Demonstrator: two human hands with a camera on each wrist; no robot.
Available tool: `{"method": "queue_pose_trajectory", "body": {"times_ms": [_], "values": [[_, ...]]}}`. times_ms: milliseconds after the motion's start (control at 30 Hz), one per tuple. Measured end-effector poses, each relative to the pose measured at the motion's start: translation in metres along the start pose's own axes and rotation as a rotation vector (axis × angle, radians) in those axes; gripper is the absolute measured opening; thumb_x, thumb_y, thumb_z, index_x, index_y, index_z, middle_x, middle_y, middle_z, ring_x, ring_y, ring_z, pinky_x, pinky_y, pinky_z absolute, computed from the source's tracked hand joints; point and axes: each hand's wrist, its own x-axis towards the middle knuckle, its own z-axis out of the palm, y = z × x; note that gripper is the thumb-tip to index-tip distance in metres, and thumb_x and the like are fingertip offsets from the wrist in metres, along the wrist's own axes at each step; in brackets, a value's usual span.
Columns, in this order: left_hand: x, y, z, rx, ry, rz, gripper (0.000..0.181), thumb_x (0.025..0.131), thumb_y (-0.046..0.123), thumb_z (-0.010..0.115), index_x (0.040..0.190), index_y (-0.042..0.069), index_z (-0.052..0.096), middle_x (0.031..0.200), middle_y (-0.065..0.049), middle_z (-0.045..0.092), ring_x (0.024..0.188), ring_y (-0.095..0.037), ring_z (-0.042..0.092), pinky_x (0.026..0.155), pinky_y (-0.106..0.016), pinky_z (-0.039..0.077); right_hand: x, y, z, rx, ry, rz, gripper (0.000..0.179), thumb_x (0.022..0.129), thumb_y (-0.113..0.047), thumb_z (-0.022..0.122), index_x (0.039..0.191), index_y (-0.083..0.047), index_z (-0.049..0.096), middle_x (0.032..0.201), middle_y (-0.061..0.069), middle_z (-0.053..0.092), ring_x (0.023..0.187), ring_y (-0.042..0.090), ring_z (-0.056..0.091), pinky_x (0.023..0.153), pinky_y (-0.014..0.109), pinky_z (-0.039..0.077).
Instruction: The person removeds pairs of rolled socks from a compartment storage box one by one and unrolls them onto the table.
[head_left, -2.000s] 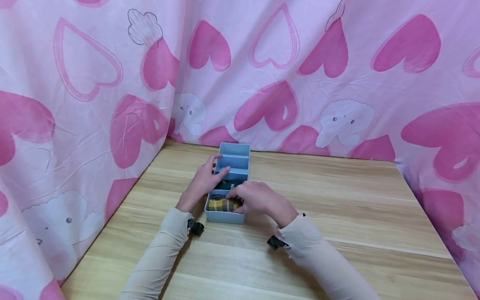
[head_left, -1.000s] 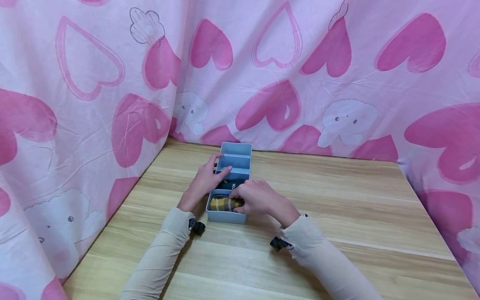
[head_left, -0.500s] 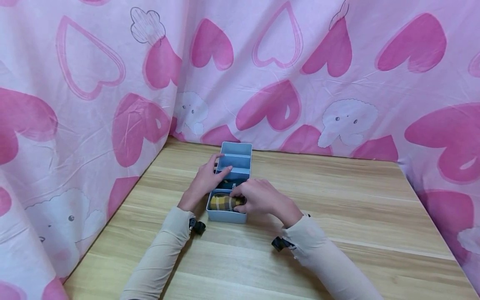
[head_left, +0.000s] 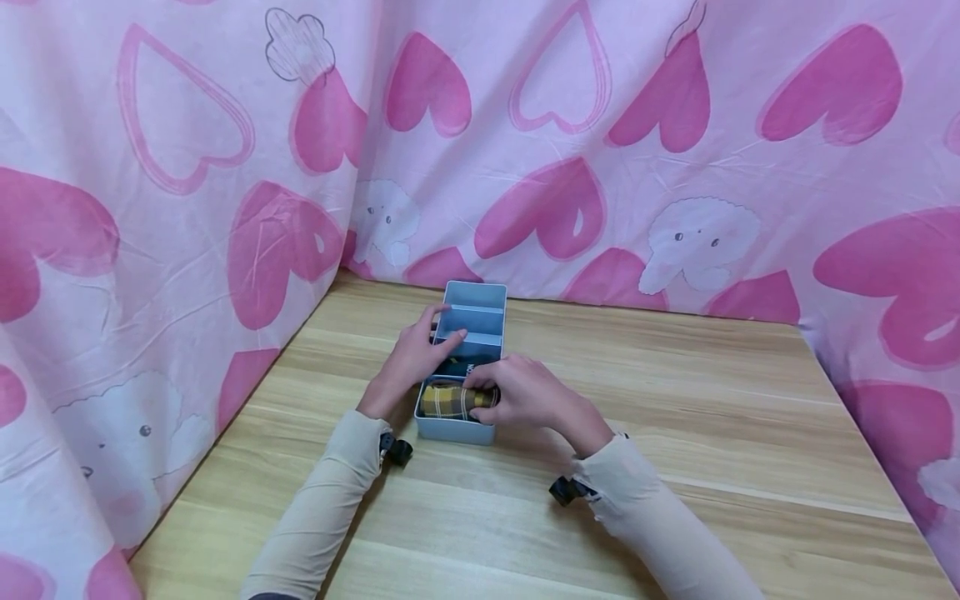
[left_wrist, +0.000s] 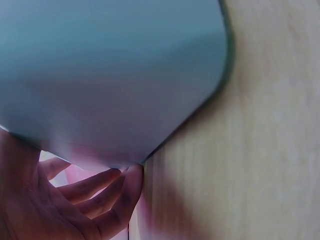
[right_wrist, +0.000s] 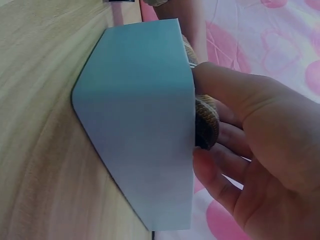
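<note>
A long blue-grey divided storage box [head_left: 456, 431] stands on the wooden table. In its nearest compartment is a rolled yellow-and-brown plaid cloth [head_left: 448, 402] with white lines. My right hand [head_left: 528, 396] pinches the roll's right end between thumb and fingers. The right wrist view shows that dark end of the plaid roll [right_wrist: 206, 120] sticking up past the box rim. My left hand [head_left: 412, 354] holds the box's left side, thumb over the rim and fingers along the outer wall [left_wrist: 115, 120]. A dark item with light lettering [head_left: 459, 365] lies in the second compartment, partly hidden by my hands.
The two far compartments [head_left: 476, 320] show bare blue-grey bottoms. Pink heart-patterned curtain [head_left: 540, 208] hangs close behind the box and along the left side. Wooden table surface [head_left: 712, 417] extends to the right of the box.
The right end of the plaid roll has come up a little and right, with my right hand pinching it. My left hand keeps its place on the box. The head view shifts slightly.
</note>
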Motion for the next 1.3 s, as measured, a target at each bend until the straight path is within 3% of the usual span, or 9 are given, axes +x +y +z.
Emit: {"method": "queue_pose_trajectory", "body": {"times_ms": [167, 433, 633, 1300], "values": [[-0.001, 0.001, -0.001, 0.004, 0.002, 0.001, 0.070, 0.093, 0.064, 0.058, 0.151, 0.034, 0.035, 0.156, -0.011, 0.045, 0.136, -0.034, 0.052, 0.107, -0.060, 0.045, 0.000, 0.003, 0.004, 0.030, 0.027, -0.009, 0.030, 0.086, -0.039, 0.077, 0.113, -0.028, 0.073, 0.094, -0.015, 0.069, 0.079, 0.006, 0.059, 0.069, 0.022, 0.051], [0.001, -0.001, -0.001, 0.003, -0.002, 0.013, 0.072, 0.093, 0.064, 0.057, 0.152, 0.031, 0.035, 0.155, -0.012, 0.045, 0.135, -0.034, 0.053, 0.106, -0.059, 0.047, -0.001, 0.009, 0.011, 0.091, 0.082, -0.003, 0.031, 0.085, -0.038, 0.076, 0.114, -0.026, 0.071, 0.102, -0.014, 0.072, 0.086, 0.001, 0.062, 0.079, 0.020, 0.054], [0.002, -0.001, -0.001, 0.000, 0.003, 0.020, 0.075, 0.091, 0.068, 0.057, 0.152, 0.031, 0.035, 0.155, -0.012, 0.046, 0.135, -0.034, 0.053, 0.105, -0.059, 0.047, -0.003, 0.011, 0.013, 0.131, 0.123, -0.018, 0.032, 0.085, -0.036, 0.077, 0.114, -0.025, 0.070, 0.103, -0.013, 0.071, 0.088, 0.001, 0.062, 0.081, 0.019, 0.055], [0.000, 0.001, -0.003, -0.018, -0.021, -0.002, 0.074, 0.091, 0.065, 0.059, 0.152, 0.032, 0.034, 0.155, -0.014, 0.046, 0.136, -0.036, 0.052, 0.105, -0.059, 0.048, -0.011, 0.007, -0.002, 0.245, 0.231, -0.078, 0.032, 0.082, -0.025, 0.079, 0.113, -0.022, 0.069, 0.101, -0.010, 0.070, 0.089, 0.004, 0.063, 0.077, 0.022, 0.057]]}}
